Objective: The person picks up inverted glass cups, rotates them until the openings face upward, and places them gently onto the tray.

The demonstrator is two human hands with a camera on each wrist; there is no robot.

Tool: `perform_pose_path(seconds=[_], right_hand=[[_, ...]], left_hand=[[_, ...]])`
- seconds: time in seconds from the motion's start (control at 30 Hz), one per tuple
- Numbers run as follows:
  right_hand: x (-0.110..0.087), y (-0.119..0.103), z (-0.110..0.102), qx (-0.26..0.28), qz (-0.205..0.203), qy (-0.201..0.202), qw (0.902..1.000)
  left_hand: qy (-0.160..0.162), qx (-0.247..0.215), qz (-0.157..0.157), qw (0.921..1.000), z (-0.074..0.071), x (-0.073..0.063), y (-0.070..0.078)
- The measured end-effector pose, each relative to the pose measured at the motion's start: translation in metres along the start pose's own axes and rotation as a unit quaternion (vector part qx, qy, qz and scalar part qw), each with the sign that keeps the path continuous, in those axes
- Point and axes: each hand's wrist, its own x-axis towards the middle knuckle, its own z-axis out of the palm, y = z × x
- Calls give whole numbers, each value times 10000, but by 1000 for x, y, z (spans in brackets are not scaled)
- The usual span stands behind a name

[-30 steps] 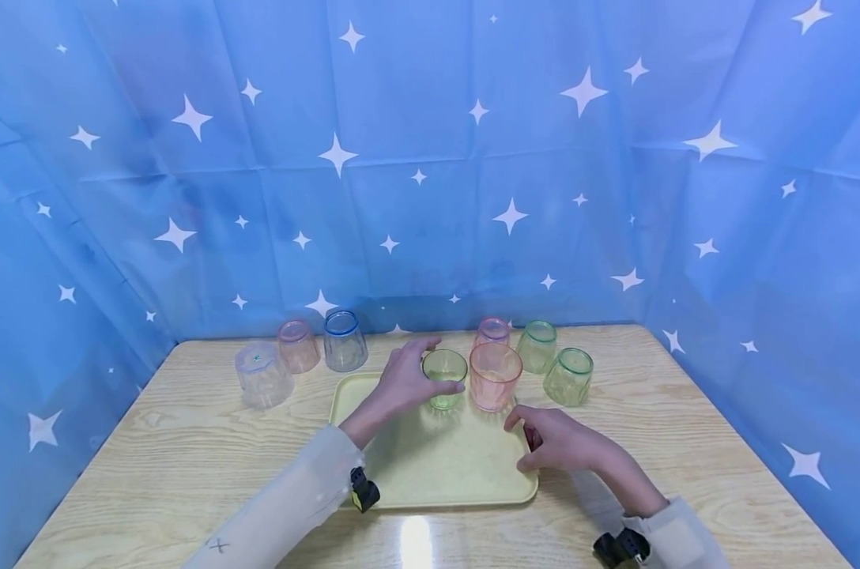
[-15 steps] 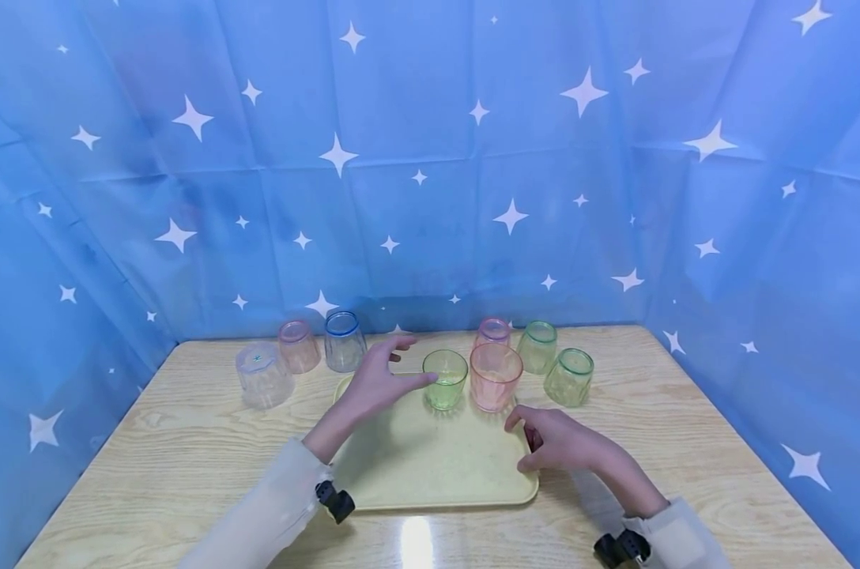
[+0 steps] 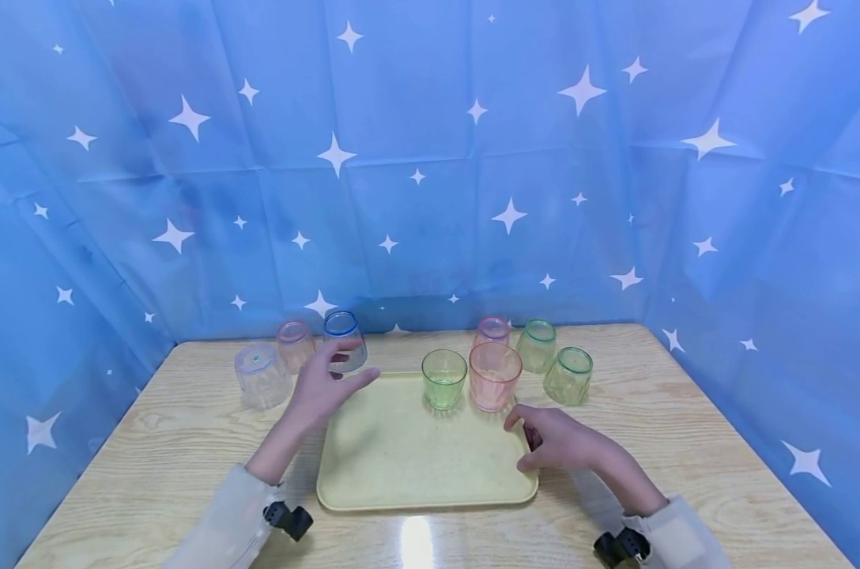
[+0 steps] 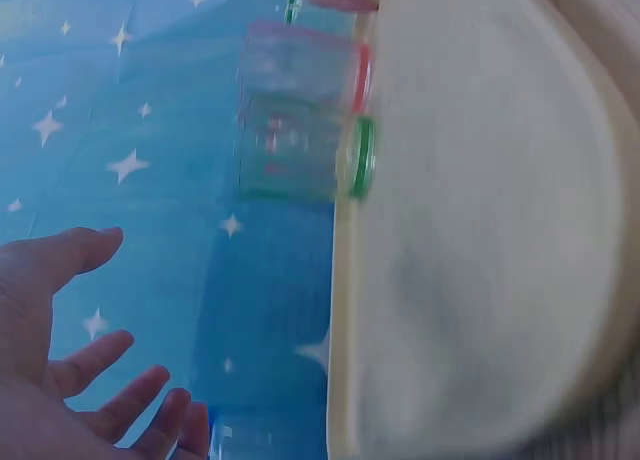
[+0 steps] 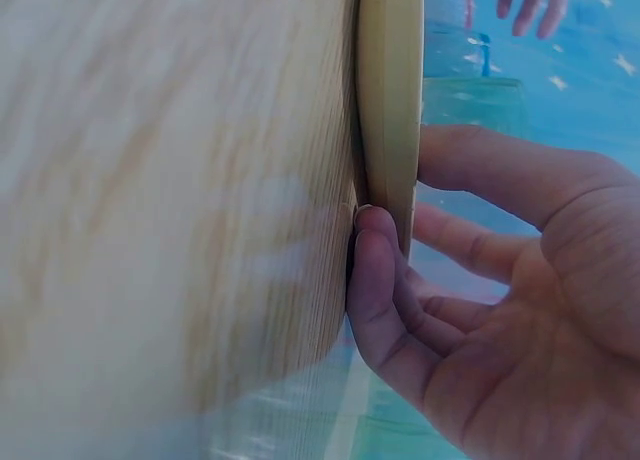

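A pale yellow tray [image 3: 423, 462] lies on the table. Upright near its back edge stand a green glass [image 3: 444, 381] and, close on its right, a larger pink glass [image 3: 496, 375]. My left hand [image 3: 321, 389] holds nothing; its fingers are spread above the tray's back left corner, in front of an upside-down blue-rimmed glass [image 3: 356, 352]. At the tray's right edge, my right hand [image 3: 563, 439] grips the rim. The right wrist view shows thumb [image 5: 490, 165] over the rim and fingers [image 5: 372, 280] tucked against its underside.
Left of the tray stand a clear upside-down glass [image 3: 262, 381] and a pinkish one [image 3: 294, 341]. Behind and right are a pink-purple glass [image 3: 492, 330] and two green glasses, one farther back [image 3: 538, 346], one nearer [image 3: 568, 379]. A starry blue curtain [image 3: 430, 197] surrounds the table.
My left hand has let go of the green glass and moved left, away from it. The green glass stays on the tray. My right hand has kept its place on the rim.
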Motion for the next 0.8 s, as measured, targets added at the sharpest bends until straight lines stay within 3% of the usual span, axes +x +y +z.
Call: perform_pose_path(seconds=[0.23,0.43,0.63,0.8], right_hand=[[-1,0,0,30,58,-2,10000],[-2,0,0,53,50,-5,10000],[-1,-1,0,34,37,-4,10000],[0,-2,0,-10,67,-23,10000]], left_hand=[[201,195,5,9996,-27,-4,-22],[630,598,122,9961,-48,-6,-34],[1537,1062,509,9811,-66,-7,-45],[2114,1225,514,9683,-79,-8,-49]])
